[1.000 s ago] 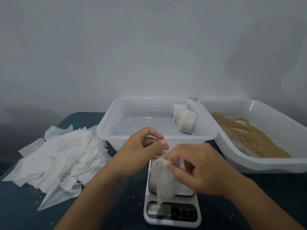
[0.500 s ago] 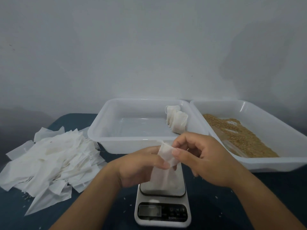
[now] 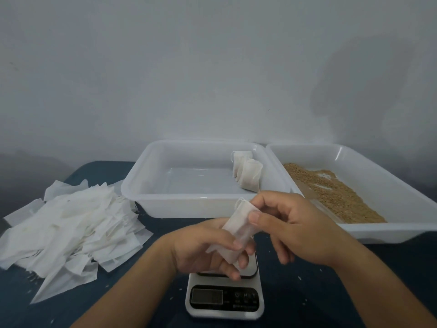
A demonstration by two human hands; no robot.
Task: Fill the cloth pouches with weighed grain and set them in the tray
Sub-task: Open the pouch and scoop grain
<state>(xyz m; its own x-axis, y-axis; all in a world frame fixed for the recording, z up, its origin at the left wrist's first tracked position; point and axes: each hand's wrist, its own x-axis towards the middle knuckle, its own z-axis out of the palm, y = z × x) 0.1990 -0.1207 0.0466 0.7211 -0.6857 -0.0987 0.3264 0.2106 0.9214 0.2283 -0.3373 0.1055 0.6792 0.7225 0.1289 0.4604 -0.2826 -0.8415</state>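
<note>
Two bare hands hold one small white cloth pouch (image 3: pixel 240 227) tilted above a white digital kitchen scale (image 3: pixel 224 301). The left hand (image 3: pixel 208 249) has its grip curled round the pouch's lower end; the right hand (image 3: pixel 290 227) pinches the upper part between thumb and forefinger, just below the gathered mouth. The pouch looks plump (whether the mouth is fully drawn shut cannot be told). Judging by this, the step in hand is closing a filled pouch, and the next move calls for carrying it forward over the near rim and standing it in the tray without spilling.

Just beyond the hands sits a white rectangular plastic tray (image 3: pixel 165 209) with filled pouches (image 3: pixel 248 176) standing in its far right corner. Beside it on the right, a second white tray (image 3: pixel 402 230) holds loose brown grain (image 3: pixel 335 192). On the left of the dark blue table (image 3: pixel 142 301) lies a heap of flat empty white pouches (image 3: pixel 68 230).
</note>
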